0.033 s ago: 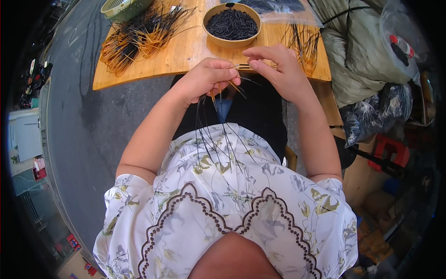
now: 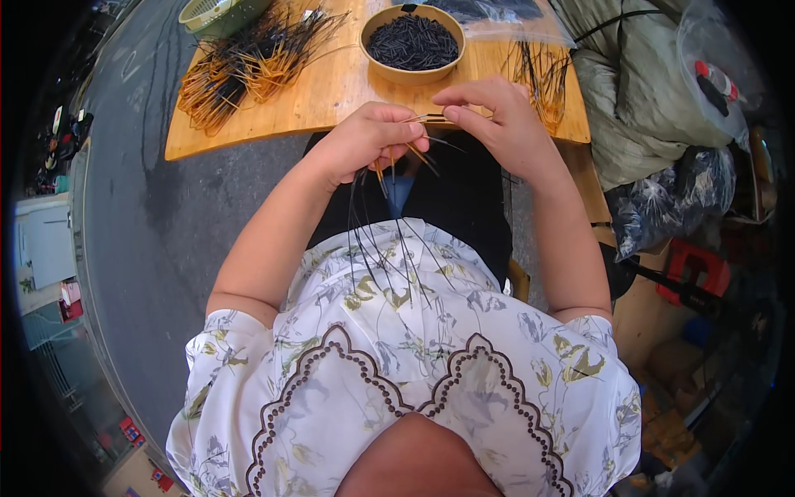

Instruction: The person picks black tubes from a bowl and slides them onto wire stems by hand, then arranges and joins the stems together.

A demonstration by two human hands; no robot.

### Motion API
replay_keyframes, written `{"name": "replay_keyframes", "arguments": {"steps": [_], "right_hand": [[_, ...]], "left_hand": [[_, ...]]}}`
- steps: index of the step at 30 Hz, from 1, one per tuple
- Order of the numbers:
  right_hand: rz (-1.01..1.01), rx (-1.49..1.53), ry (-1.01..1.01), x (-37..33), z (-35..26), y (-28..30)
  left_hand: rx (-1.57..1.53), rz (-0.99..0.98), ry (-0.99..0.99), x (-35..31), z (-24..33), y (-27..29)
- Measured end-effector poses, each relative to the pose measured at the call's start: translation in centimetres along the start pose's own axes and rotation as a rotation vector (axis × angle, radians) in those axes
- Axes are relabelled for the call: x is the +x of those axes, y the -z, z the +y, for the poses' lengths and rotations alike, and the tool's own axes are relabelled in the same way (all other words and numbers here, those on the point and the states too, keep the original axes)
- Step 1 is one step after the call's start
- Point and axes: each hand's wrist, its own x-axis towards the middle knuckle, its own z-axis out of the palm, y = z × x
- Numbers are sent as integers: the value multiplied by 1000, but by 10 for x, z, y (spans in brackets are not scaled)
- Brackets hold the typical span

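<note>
My left hand is closed on several thin wires, black along most of their length with orange parts near my fingers. Their dark ends hang down over my lap and shirt. Between my two hands runs a thin orange strand with a short black sleeve on it. My right hand pinches its other end between thumb and forefinger; the remaining fingers are bent. Just beyond the hands stands a tan bowl full of short black tubes.
On the wooden table, a large heap of black-and-orange wires lies left, by a pale green basket. A smaller wire bundle lies right. A clear plastic bag is behind the bowl. Grey-green sacks crowd the right side.
</note>
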Motion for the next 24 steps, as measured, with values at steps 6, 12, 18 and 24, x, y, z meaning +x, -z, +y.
{"name": "replay_keyframes", "arguments": {"steps": [6, 12, 18, 24], "right_hand": [[-97, -121, 85, 7, -4, 7], [-97, -64, 103, 8, -4, 4], [-99, -65, 104, 5, -4, 4], [-133, 22, 92, 5, 1, 2]], "left_hand": [[51, -28, -7, -1, 0, -4], [56, -21, 31, -3, 1, -5], [45, -41, 26, -1, -2, -4], [64, -35, 52, -3, 1, -8]]}}
